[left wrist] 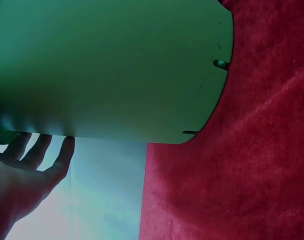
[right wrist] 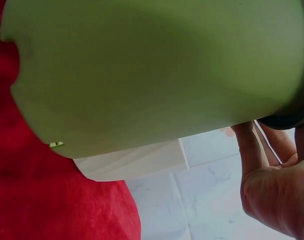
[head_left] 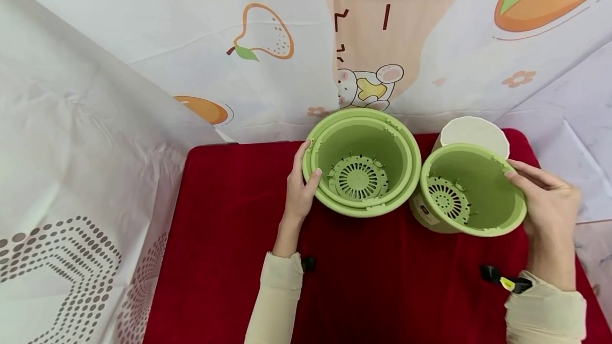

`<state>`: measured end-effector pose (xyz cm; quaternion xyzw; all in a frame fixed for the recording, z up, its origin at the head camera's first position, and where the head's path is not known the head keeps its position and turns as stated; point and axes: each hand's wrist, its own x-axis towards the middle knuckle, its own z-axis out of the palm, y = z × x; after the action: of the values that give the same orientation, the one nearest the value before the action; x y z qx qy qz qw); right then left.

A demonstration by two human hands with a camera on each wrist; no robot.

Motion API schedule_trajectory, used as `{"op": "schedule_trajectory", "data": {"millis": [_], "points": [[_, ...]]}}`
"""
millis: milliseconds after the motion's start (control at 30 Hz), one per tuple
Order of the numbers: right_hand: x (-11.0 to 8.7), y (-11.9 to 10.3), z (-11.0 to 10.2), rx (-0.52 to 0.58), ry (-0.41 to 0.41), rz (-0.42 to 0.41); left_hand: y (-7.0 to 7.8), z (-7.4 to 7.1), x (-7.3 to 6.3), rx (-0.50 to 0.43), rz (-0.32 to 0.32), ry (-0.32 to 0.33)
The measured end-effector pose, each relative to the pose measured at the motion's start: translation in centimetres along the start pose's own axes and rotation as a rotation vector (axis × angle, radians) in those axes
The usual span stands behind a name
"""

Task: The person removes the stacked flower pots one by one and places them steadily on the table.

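Note:
Two green plastic flowerpots sit one inside the other in the head view: the outer pot (head_left: 417, 166) shows as a wide rim around the inner pot (head_left: 354, 137), whose slotted base is visible. My left hand (head_left: 301, 190) grips the left side of their rims, thumb over the edge and fingers outside. A single green flowerpot (head_left: 492, 190) leans beside them on the right, its mouth tipped toward me. My right hand (head_left: 550, 200) holds its right rim, thumb on top. In both wrist views a smooth green pot wall (left wrist: 117, 65) fills the upper part, with fingers under the rim.
A white pot (head_left: 475, 134) stands behind the single green pot, near the back right corner. Red cloth (head_left: 229, 238) covers the table. A printed white curtain (head_left: 191, 41) hangs close behind the back edge, and pale sheeting (head_left: 71, 121) hangs at the left.

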<state>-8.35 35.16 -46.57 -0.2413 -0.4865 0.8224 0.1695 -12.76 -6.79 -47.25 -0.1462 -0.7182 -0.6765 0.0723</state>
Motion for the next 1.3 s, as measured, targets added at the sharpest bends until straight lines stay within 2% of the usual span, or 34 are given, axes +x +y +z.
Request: {"op": "schedule_trajectory", "data": {"millis": [333, 500, 567, 733, 833, 1033, 1300], "points": [[-0.3, 0.6, -0.6, -0.036, 0.001, 0.008, 0.1, 0.0, 0.1, -0.001, 0.01, -0.001], [-0.4, 1.1, -0.9, -0.049, 0.037, 0.03, 0.1, 0.1, 0.1, 0.013, 0.003, -0.009], [-0.4, 1.3, -0.9, -0.042, 0.053, 0.027, -0.8, 0.1, 0.0, 0.02, 0.002, -0.008], [-0.3, 1.9, -0.7, -0.038, 0.064, 0.017, -0.9, 0.0, 0.0, -0.001, 0.006, 0.0], [-0.2, 2.2, -0.6, -0.048, 0.056, 0.025, 0.1, 0.1, 0.0, -0.009, 0.001, 0.0], [-0.2, 2.8, -0.6, -0.069, 0.06, 0.031, 0.1, 0.1, 0.1, 0.016, -0.006, -0.003], [-0.2, 3.7, -0.6, -0.102, 0.083, 0.052, 0.1, 0.1, 0.1, -0.001, 0.008, -0.001]]}}
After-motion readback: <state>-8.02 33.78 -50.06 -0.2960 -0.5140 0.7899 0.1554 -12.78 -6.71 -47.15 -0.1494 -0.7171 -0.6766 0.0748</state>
